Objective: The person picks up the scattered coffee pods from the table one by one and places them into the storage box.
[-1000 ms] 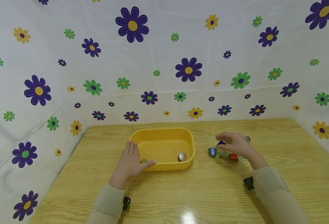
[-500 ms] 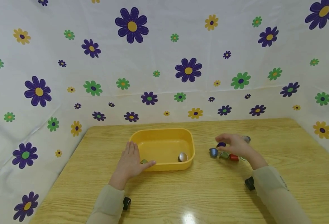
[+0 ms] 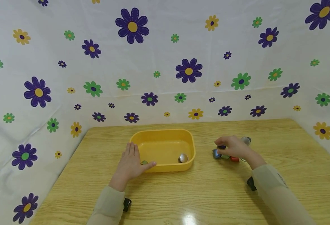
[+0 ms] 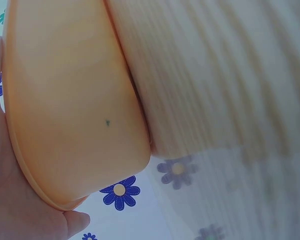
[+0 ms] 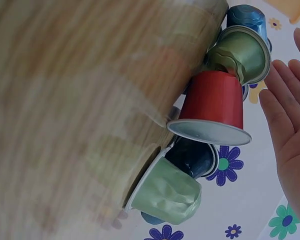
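Observation:
My left hand rests on the left front part of a yellow plastic tray, fingers straight over its left side and thumb along the front rim. A foil-lidded coffee capsule and a green capsule lie inside. My right hand hovers over a cluster of capsules, thumb and fingers parted. Its thumb is close to a blue capsule; contact cannot be told. The right wrist view shows a red capsule, an olive-green capsule, a dark capsule and a pale green capsule beside the hand.
The wooden table runs back to a white cloth printed with flowers, which also hangs at both sides. A capsule with a silver lid lies behind my right hand.
The blue capsule has shifted slightly right, towards the others. My right hand has dropped a little and its fingers have come closer to the capsules. The left hand and tray have stayed put.

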A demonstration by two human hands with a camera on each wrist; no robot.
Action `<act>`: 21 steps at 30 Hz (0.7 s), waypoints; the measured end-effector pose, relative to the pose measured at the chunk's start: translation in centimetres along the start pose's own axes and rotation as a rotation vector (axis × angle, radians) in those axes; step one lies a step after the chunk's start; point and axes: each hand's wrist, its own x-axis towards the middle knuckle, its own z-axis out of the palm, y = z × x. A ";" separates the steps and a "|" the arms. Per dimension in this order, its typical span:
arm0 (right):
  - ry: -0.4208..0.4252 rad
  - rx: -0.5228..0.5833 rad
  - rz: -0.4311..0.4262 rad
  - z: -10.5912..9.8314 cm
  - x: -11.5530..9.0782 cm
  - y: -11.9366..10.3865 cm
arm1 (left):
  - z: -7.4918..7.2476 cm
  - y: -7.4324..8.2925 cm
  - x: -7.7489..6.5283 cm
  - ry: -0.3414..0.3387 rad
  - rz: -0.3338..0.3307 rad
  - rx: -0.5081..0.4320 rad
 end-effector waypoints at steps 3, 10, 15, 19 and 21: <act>-0.007 -0.026 -0.013 0.1 0.1 0.0 | 0.0 0.0 0.0 0.001 0.002 -0.001; -0.040 -0.019 0.013 0.4 0.4 0.0 | 0.0 0.0 0.0 -0.002 0.001 0.002; -0.065 -0.044 0.009 0.4 0.5 0.0 | 0.0 0.0 0.0 -0.007 0.000 0.005; -0.091 -0.053 0.002 0.3 0.6 0.0 | -0.1 0.0 0.1 -0.013 -0.001 0.000; -0.102 -0.055 0.003 0.3 0.7 -0.1 | -0.1 0.0 0.1 -0.014 0.000 -0.001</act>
